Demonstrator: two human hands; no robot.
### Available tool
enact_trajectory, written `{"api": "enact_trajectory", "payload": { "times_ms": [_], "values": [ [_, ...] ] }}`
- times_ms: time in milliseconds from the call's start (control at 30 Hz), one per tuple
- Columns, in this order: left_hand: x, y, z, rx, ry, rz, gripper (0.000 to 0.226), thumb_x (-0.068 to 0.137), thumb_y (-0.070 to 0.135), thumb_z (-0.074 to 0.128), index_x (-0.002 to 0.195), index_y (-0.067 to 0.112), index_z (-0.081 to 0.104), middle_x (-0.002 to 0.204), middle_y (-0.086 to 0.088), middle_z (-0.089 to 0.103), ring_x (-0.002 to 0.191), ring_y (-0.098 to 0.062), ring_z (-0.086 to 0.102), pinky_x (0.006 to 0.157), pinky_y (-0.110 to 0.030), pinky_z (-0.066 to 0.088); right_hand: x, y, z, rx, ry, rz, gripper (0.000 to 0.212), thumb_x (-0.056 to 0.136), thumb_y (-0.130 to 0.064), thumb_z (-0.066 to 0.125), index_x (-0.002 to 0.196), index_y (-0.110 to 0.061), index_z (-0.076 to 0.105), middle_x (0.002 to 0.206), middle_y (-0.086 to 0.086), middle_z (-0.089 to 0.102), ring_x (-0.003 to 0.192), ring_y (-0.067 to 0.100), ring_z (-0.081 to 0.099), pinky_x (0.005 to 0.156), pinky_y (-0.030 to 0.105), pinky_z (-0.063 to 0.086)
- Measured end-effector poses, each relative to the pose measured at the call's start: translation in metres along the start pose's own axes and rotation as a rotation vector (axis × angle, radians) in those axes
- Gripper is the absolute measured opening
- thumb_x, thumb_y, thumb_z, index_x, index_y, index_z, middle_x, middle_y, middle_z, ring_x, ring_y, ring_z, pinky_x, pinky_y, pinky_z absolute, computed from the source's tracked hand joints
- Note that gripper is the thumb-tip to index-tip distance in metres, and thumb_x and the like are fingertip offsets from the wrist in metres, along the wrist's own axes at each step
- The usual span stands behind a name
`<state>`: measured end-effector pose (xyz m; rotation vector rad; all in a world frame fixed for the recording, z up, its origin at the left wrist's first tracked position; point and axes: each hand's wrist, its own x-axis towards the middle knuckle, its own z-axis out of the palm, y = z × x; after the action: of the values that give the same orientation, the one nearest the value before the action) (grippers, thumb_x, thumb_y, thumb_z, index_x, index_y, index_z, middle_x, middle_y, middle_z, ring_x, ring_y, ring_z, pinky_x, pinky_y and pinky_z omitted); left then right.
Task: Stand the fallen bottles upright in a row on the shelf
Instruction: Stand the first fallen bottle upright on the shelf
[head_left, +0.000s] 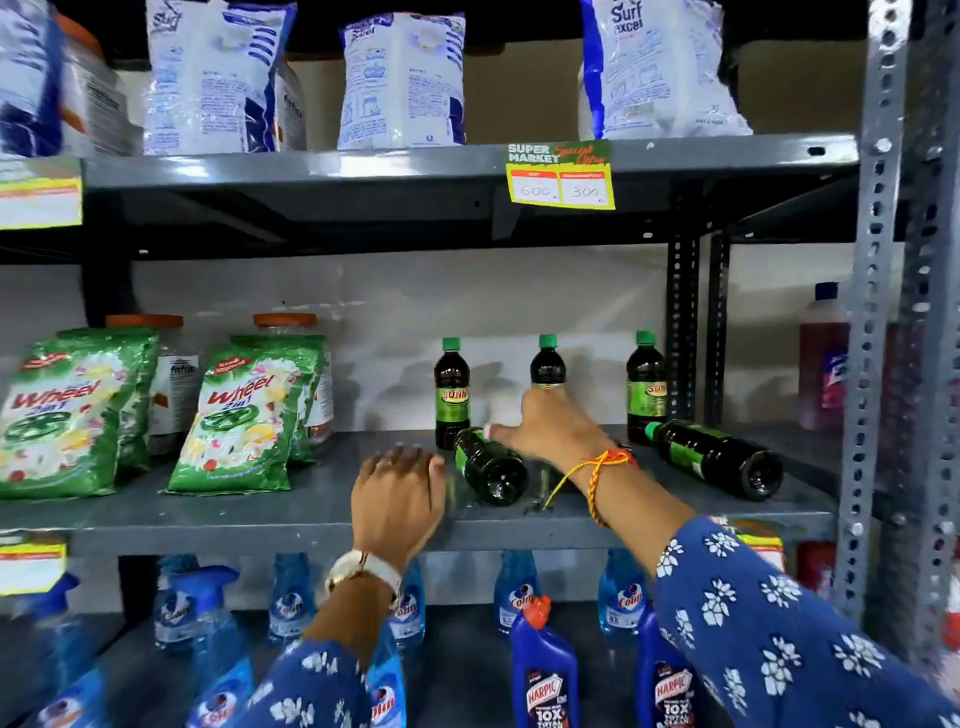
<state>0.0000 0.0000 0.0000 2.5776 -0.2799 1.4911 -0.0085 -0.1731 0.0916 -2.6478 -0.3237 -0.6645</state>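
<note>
Five dark green-capped bottles on the grey middle shelf (311, 512): three upright, two fallen.

Taking the middle upright bottle (548, 366) as landmark: the right hand (550, 426) covers its lower body, grip not discernible. Upright bottles stand left (452, 392) and right (645, 387) of it. One fallen bottle (491, 465) lies front-left, another (719, 457) front-right. The left hand (397, 493) rests front-left, fingers curled, empty.

You can count five dark bottles on the grey shelf (322, 499): three standing bottles (451, 393) at its back and two fallen bottles (491, 465) nearer its front. Two green soap bags (248, 415) sit at its left end. Under it stand two dark blue bottles (544, 670).
</note>
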Motion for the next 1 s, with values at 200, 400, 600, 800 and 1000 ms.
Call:
{"api": "enact_trajectory", "payload": {
  "times_ms": [200,400,600,800,1000],
  "values": [
    [-0.039,-0.015,0.029,0.042,0.004,-0.022,0.039,0.088,0.024,0.033,0.068,0.016,0.066,0.065,-0.002,0.068,0.054,-0.022,0.061,0.053,-0.029,0.046,0.014,-0.023,0.048,-0.273,-0.043,0.003,0.058,0.08,-0.056,0.056,0.11,-0.007,0.059,0.117,0.014,0.062,0.115,0.033,0.05,0.087,0.038,0.044],
    [-0.038,-0.019,0.046,0.024,0.131,-0.052,0.036,0.084,0.023,0.038,0.071,0.014,0.071,0.075,-0.002,0.073,0.065,-0.023,0.066,0.058,-0.031,0.04,0.04,-0.031,0.095,-0.582,-0.075,0.126,0.055,0.077,-0.056,0.058,0.115,-0.015,0.059,0.114,0.004,0.062,0.115,0.028,0.043,0.081,0.037,0.038],
    [-0.039,-0.022,0.055,0.016,0.189,-0.042,0.034,0.083,0.023,0.041,0.07,0.014,0.071,0.076,-0.002,0.073,0.065,-0.024,0.065,0.061,-0.035,0.034,0.038,-0.014,0.099,-0.358,0.118,0.14,0.045,0.07,-0.049,0.067,0.102,-0.017,0.063,0.105,0.007,0.068,0.111,0.027,0.051,0.085,0.036,0.039],
    [-0.039,-0.024,0.057,-0.002,0.235,-0.02,0.033,0.083,0.022,0.041,0.072,0.012,0.071,0.074,-0.003,0.073,0.063,-0.024,0.064,0.061,-0.035,0.032,0.037,-0.007,0.108,0.345,0.311,0.155,0.061,0.07,-0.055,0.067,0.109,-0.012,0.051,0.099,0.015,0.07,0.098,0.035,0.062,0.074,0.038,0.046],
    [-0.039,-0.025,0.058,0.019,0.232,-0.028,0.032,0.084,0.022,0.041,0.071,0.014,0.069,0.072,-0.002,0.071,0.061,-0.023,0.061,0.06,-0.035,0.03,0.032,-0.002,0.115,0.591,0.207,0.128,0.052,0.073,-0.04,0.071,0.112,-0.015,0.046,0.097,0.002,0.063,0.105,0.027,0.059,0.075,0.028,0.039]
  ]
}}
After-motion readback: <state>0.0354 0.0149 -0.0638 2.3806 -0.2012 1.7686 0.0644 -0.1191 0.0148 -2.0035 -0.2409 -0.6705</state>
